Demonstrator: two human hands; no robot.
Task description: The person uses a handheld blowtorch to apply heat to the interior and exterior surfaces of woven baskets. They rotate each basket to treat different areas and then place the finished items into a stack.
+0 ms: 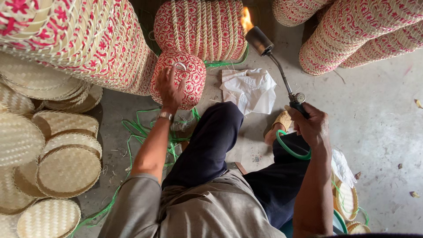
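Seated person viewed from above: the left hand [169,88], fingers spread and curled, rested on top of a round red-and-white woven basket [179,79] standing on the concrete floor [379,123] at about 11 o'clock from the raised knee, gripping its upper side. The right hand [312,128], at 3 o'clock from the knee, was closed around the handle of a gas torch [277,66] whose nozzle pointed toward 11 o'clock with a flame [246,20] burning at its tip, beside a stack of matching baskets [202,28]. A green hose [288,147] looped below that hand; plain woven lids [66,169] lay at 9 o'clock, crumpled white paper [249,90] at 12 o'clock.
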